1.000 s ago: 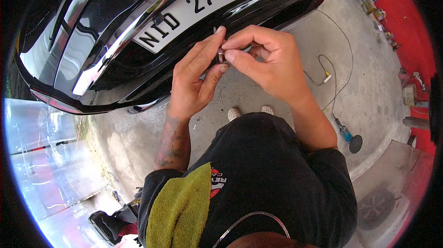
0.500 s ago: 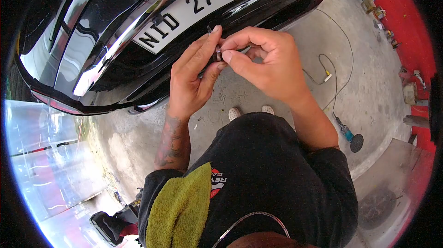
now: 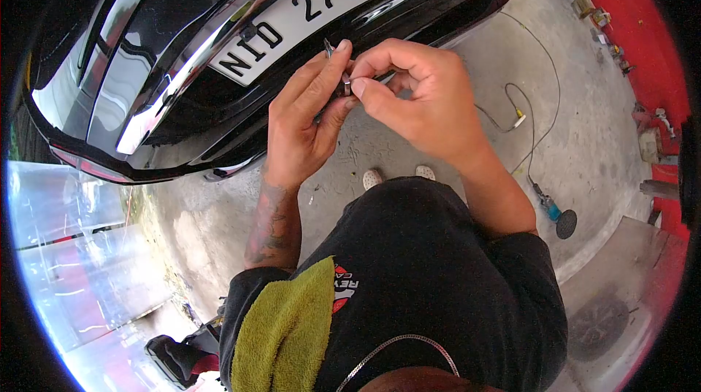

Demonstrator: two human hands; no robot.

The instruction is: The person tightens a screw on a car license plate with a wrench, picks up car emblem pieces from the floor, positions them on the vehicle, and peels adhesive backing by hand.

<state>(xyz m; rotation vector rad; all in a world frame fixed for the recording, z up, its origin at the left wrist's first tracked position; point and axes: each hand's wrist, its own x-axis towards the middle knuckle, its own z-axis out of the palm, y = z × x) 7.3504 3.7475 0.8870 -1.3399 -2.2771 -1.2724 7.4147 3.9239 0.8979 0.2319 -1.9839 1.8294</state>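
In front of the car's rear, my left hand (image 3: 305,111) has its fingers and thumb closed around a small dark, shiny piece (image 3: 347,84). A thin black tip shows above the left fingertips. From the other side, my right hand (image 3: 427,96) pinches the same piece between thumb and forefinger. Most of the piece is hidden by the fingers, so its kind cannot be made out. Just beyond the hands is a black car (image 3: 182,111) with a white number plate (image 3: 299,20).
On the concrete floor to the right lies a teal power tool with a round black pad (image 3: 556,218), its cord (image 3: 533,136) trailing upward. A green towel (image 3: 288,326) hangs over my shoulder. Small items line the red wall (image 3: 650,34). A dark case (image 3: 171,363) is at lower left.
The black tip above my left fingers sticks out a little more. Both hands stay nearly in place, with the same piece between them.
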